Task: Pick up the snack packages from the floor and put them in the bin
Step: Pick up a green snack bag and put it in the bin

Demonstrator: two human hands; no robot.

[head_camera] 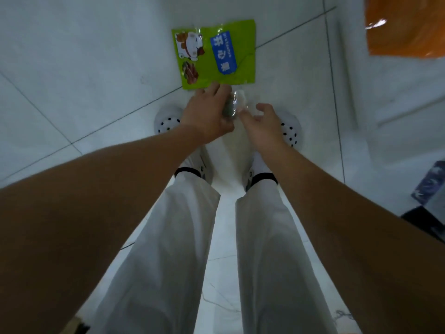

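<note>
We've got our left hand (pixel 207 114) pinching a small clear wrapper (pixel 237 103), probably so our spread-fingered right hand (pixel 262 121) can grab the green snack bag (pixel 240 37) off the tile floor (pixel 84 56).

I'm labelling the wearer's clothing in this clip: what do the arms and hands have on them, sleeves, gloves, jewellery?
Both forearms are bare right down to the wrists; no sleeves reach into view. The left hand and right hand wear no gloves, and no watch, bracelet or ring shows, though the picture is soft. Below them are white trousers and white perforated clogs.
</note>
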